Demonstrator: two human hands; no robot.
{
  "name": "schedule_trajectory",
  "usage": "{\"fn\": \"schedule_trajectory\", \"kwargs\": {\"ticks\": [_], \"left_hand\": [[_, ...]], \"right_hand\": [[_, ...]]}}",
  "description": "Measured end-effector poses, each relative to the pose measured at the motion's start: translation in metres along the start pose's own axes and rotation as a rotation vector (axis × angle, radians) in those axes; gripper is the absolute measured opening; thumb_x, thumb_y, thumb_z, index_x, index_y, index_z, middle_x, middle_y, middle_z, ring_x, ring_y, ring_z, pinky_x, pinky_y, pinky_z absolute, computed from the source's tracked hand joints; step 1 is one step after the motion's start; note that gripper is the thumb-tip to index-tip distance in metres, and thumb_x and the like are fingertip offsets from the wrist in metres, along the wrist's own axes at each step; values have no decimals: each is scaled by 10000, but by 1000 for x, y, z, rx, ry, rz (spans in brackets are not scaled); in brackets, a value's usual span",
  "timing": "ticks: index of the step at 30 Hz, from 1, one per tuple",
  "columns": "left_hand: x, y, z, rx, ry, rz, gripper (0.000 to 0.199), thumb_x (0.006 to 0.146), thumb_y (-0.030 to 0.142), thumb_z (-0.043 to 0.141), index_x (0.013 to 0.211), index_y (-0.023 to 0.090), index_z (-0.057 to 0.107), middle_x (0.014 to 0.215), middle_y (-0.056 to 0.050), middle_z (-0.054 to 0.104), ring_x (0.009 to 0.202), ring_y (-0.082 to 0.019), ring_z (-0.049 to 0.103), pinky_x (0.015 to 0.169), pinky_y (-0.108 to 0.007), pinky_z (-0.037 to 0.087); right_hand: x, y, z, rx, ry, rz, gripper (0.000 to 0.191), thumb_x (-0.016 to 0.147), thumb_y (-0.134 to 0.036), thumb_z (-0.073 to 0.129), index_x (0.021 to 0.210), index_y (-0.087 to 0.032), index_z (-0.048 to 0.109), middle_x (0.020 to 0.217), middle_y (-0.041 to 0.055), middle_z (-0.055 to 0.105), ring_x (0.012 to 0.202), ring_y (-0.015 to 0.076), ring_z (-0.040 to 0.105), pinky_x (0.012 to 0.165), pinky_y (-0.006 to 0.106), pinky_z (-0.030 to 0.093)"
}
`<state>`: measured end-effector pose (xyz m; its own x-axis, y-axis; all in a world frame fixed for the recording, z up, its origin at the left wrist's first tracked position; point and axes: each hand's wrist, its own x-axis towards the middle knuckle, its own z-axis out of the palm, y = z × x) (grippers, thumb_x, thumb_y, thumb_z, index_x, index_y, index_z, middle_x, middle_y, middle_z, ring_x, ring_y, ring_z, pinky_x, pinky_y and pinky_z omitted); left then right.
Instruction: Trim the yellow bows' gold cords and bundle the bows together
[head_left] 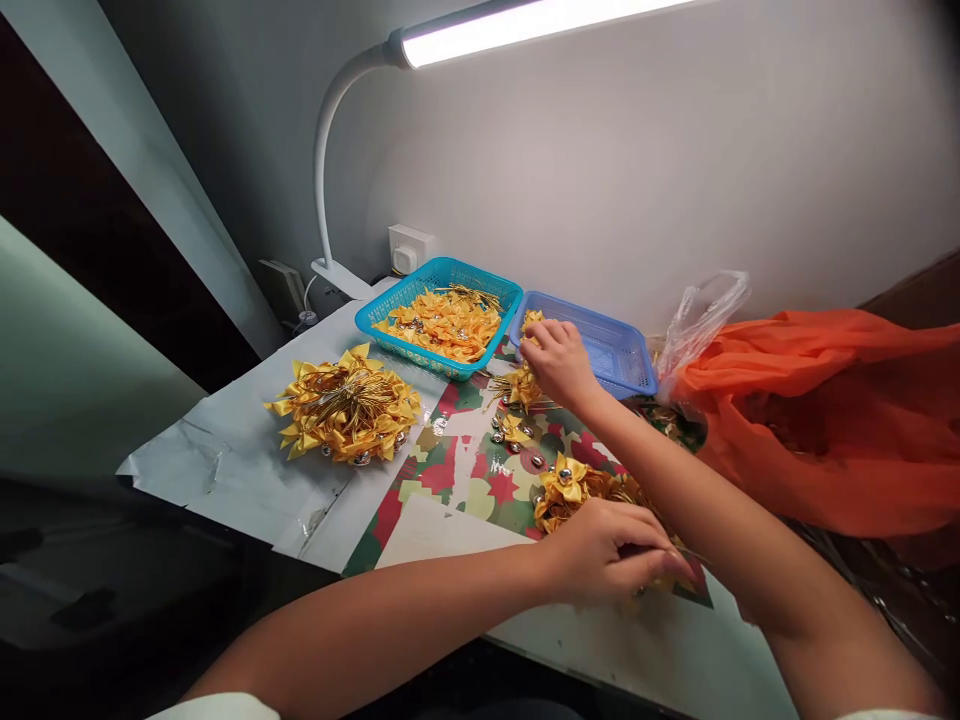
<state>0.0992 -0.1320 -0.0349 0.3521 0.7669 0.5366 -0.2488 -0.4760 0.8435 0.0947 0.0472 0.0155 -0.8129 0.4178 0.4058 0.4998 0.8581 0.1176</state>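
Note:
My left hand [619, 555] is closed at the table's front, its fingers curled on a bunch of yellow ribbon flowers [566, 485] with small silver bells and gold wire stems. My right hand [559, 365] reaches across at the near left corner of the blue-violet basket [619, 350]. Its fingers are bent around a yellow ribbon flower [533, 318], which they partly hide. Below that hand lie loose ribbon flowers [521, 388], and a single one with bells [514, 430] lies nearer to me.
A turquoise basket [469, 368] holds many yellow ribbon flowers. To the left sits a large round bundle [349, 405] of them, stems inward. An orange bag [817, 420] and clear plastic [709, 315] crowd the right. A lamp [322, 150] arches above the table.

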Motion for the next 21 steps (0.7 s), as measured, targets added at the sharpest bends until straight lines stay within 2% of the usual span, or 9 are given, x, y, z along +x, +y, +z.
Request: {"fn": "schedule_trajectory", "kwargs": {"ticks": [4,7,9,13,16,19,21], "left_hand": [[0,-2,1,4,-5,34,276,920,246,570,891,76,786,795,-129,724,719,-166,667,702,-233,527],[0,0,0,14,-3,31,285,922,241,561,890,72,788,785,-126,719,713,-161,659,690,-227,524],[0,1,-1,17,0,11,286,925,248,559,888,84,790,798,-125,726,723,-159,664,702,-226,527],[0,3,-1,22,-4,-23,288,932,273,558,882,110,790,824,-118,739,748,-165,676,729,-235,532],[0,3,-1,22,-3,-14,321,937,306,554,873,95,787,805,-125,732,727,-165,668,705,-240,530],[1,4,-2,26,1,-27,359,946,361,541,879,107,786,810,-122,729,721,-163,663,692,-244,530],[1,6,-3,24,4,-32,370,946,385,538,887,117,787,815,-121,731,722,-164,666,685,-244,530]], "right_hand": [[-17,4,-14,241,208,152,97,903,-195,507,859,-205,593,1061,121,667,1064,270,551,926,427,386],[-23,1,-21,510,293,207,140,900,-327,541,809,-221,545,1021,97,673,1018,248,582,920,404,415],[-26,-2,-24,706,211,216,233,876,-432,582,786,-222,536,928,69,676,916,221,608,863,369,444],[-36,-10,-22,974,-138,263,386,766,-554,688,713,-204,534,671,-7,582,623,140,527,625,277,428],[-40,-14,-16,947,-293,220,304,758,-462,720,757,-183,600,613,-37,527,570,113,457,563,247,367],[-35,-21,-10,857,-386,134,236,773,-299,701,972,-175,676,608,-53,518,563,108,441,565,241,339],[-29,-26,-7,844,-415,84,221,764,-228,688,978,-175,700,621,-44,544,577,111,458,578,242,338]]}}
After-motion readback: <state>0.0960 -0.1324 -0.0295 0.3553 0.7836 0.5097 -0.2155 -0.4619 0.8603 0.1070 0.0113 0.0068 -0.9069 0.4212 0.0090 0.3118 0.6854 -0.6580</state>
